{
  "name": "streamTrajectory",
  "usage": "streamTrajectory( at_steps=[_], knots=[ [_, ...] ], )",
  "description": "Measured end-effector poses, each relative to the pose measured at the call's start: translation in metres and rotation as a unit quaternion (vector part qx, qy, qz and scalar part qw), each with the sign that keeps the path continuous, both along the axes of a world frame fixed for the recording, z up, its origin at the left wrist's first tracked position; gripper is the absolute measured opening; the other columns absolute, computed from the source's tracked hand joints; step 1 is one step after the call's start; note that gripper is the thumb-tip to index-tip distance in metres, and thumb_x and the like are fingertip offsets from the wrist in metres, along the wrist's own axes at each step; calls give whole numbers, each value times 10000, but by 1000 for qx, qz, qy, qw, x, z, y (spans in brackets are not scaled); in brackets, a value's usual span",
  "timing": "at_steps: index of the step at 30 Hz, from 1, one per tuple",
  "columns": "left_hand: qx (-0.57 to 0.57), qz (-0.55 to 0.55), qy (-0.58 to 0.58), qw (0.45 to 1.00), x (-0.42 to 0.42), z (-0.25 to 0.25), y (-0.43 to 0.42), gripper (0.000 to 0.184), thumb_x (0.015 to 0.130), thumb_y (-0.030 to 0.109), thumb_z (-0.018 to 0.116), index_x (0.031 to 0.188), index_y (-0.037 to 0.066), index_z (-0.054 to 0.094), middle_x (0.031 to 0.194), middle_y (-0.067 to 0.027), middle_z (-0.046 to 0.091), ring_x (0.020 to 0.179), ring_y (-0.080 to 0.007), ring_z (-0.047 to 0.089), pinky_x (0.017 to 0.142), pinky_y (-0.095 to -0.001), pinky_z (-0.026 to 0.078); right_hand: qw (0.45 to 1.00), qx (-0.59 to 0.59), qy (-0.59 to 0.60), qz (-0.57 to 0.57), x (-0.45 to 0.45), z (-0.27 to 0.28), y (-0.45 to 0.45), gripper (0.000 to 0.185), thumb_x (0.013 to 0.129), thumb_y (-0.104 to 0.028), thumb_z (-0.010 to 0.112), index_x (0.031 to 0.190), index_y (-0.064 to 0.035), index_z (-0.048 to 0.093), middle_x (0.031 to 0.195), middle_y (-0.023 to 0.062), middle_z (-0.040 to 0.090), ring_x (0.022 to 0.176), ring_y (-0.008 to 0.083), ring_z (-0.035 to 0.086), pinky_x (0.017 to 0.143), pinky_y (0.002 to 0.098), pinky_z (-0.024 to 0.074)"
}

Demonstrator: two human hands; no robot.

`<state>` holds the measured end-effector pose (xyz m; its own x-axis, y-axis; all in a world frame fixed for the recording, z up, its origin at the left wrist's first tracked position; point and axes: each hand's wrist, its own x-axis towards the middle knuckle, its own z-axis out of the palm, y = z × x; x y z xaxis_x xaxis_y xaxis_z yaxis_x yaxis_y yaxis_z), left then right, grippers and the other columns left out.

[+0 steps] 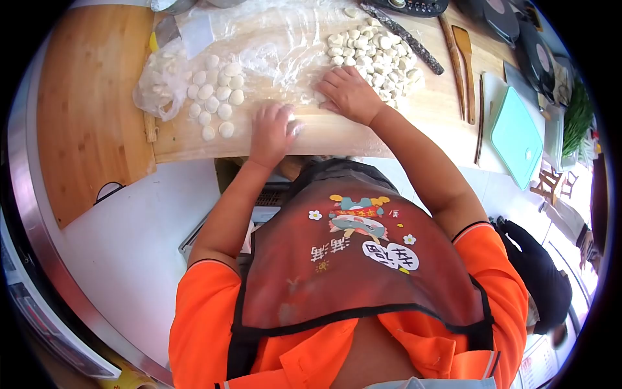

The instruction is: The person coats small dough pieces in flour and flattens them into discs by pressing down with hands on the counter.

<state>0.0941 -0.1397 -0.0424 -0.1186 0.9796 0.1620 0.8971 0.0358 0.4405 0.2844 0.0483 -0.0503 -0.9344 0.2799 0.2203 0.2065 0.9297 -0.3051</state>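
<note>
My left hand [271, 133], slightly blurred, is at the front of the floured wooden board [194, 146]. Its fingers curl down around a small white dough piece [290, 118], which shows between finger and thumb. Palm down, my right hand [350, 94] rests at the near-left edge of a heap of small dough pieces [376, 55], fingers stretched out and apart. What lies beneath its palm is hidden. Left of my left hand lie several flattened dough rounds [223, 93], dusted with flour.
A clear plastic bag [161, 81] sits left of the rounds. A dark speckled stick [414, 47] lies beside the heap. Farther right are a wooden spatula [464, 48], a rolling pin [451, 58] and a turquoise cutting board [517, 137]. Another person [538, 272] is at the right.
</note>
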Motion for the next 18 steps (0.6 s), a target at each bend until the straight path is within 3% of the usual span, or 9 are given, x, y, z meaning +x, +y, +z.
streamTrajectory(
  at_steps=[3, 6, 9, 12, 18],
  knots=[
    [-2, 107, -133, 985, -13, -15, 40, 466, 987, 302, 648, 1378, 52, 602, 1372, -182, 598, 1293, -403, 526, 1094, -554, 392, 1000, -12, -11, -9, 8, 7, 0, 451, 867, -350, 749, 1240, -116, 652, 1160, 53, 633, 1179, 267, 576, 1056, 428, 420],
    [-5, 180, 65, 981, 6, -49, 71, 627, 1020, 381, 580, 1540, 54, 455, 1609, -198, 410, 1513, -389, 335, 1225, -602, 233, 1000, -12, -26, -11, 14, 9, 7, 477, 856, -356, 768, 1251, -119, 647, 1161, 53, 633, 1174, 269, 578, 1059, 435, 418],
    [-63, 173, 75, 980, 21, -40, 67, 734, 1016, 427, 571, 1610, 60, 346, 1714, -178, 235, 1599, -363, 166, 1260, -636, 96, 999, -16, -35, -23, 18, 8, 8, 489, 845, -348, 785, 1261, -131, 650, 1164, 51, 634, 1172, 267, 579, 1061, 449, 414],
    [-62, 180, 123, 974, 25, -34, 73, 694, 1025, 428, 569, 1587, 62, 389, 1679, -194, 303, 1570, -389, 236, 1234, -666, 147, 999, -38, -4, -24, 14, 8, 5, 487, 838, -334, 794, 1267, -148, 657, 1170, 49, 632, 1177, 263, 576, 1069, 457, 406],
    [-58, 174, 127, 975, 19, -36, 84, 704, 1011, 451, 586, 1592, 99, 399, 1678, -200, 299, 1573, -411, 209, 1215, -704, 140, 1000, -26, -13, 1, 9, 8, 6, 478, 822, -295, 796, 1261, -157, 665, 1162, 43, 637, 1197, 260, 570, 1098, 463, 389]
  ],
)
